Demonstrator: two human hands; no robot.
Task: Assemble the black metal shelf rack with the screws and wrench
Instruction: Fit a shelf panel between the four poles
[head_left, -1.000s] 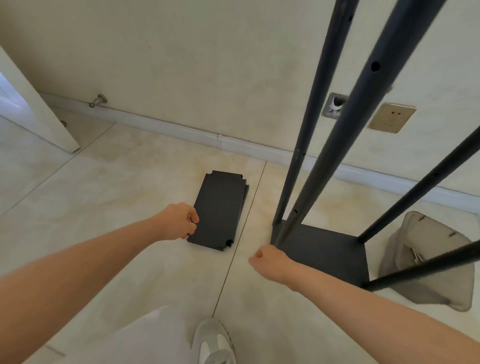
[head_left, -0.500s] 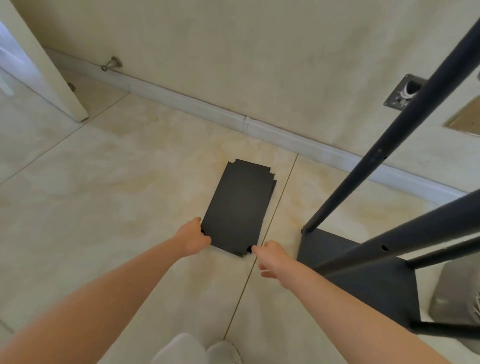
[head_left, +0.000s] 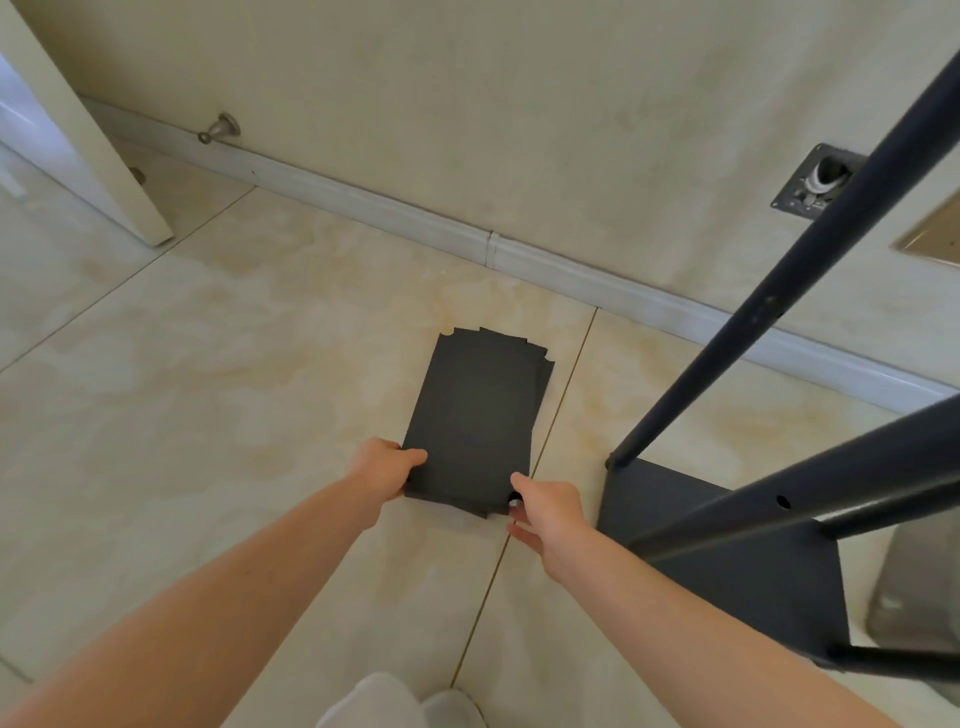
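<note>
A stack of black metal shelf panels (head_left: 480, 415) lies flat on the tiled floor near the wall. My left hand (head_left: 387, 470) grips the stack's near left corner, thumb on top. My right hand (head_left: 543, 506) pinches the near right corner at its notch, fingers partly under the edge. To the right stands the partly built rack: a black bottom shelf (head_left: 727, 551) on the floor with black poles (head_left: 810, 260) rising from its corners. No screws or wrench are visible.
A white baseboard (head_left: 519, 254) runs along the wall behind the panels. A door (head_left: 78, 150) and a metal door stopper (head_left: 218, 130) are at the upper left. A wall socket (head_left: 815, 182) sits at the right. My shoe (head_left: 452, 709) is at the bottom edge.
Both hands moved forward from empty fists to the near edge of the panel stack and took hold of its two corners. The view tilted down and closer to the floor.
</note>
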